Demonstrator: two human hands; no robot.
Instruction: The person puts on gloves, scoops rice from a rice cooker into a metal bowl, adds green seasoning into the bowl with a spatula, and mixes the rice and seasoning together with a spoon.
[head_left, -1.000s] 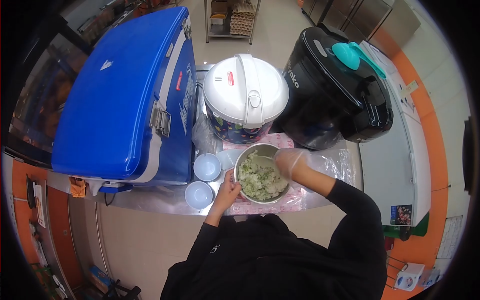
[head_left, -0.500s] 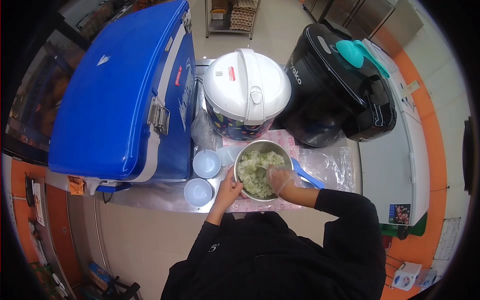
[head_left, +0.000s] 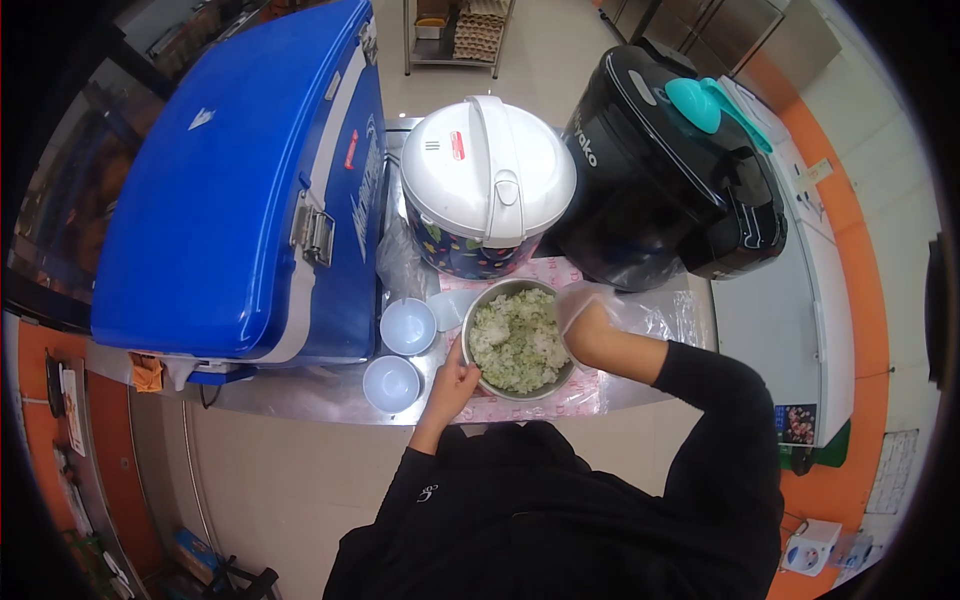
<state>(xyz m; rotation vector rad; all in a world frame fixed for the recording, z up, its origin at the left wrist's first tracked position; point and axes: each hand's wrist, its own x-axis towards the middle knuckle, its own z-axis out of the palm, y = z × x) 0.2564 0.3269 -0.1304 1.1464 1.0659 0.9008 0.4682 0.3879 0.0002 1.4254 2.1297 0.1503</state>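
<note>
A steel bowl [head_left: 540, 395] holds rice mixed with green bits [head_left: 515, 350]. My left hand [head_left: 456, 386] grips the bowl's left rim, thumb on the outside near the edge. At the right rim is my right hand [head_left: 590, 335], in a loose clear plastic glove. Its fingers are hidden by the glove and the angle, so I cannot tell what they hold. Two small pale blue bowls [head_left: 408, 327] stand left of the steel bowl, one nearer me than the other. A pale, flat-looking piece [head_left: 452, 308] lies between them and the steel bowl.
Behind the bowl stands a white-lidded rice cooker [head_left: 488, 170]. A large blue cooler [head_left: 230, 190] fills the left side. To the right is a black appliance [head_left: 630, 190] with a turquoise ladle [head_left: 693, 105] on top. Clear plastic [head_left: 665, 312] covers the table's right part.
My right hand has come out of the rice to the bowl's right edge. The blue utensil seen there before is now hidden. My left hand stays on the rim.
</note>
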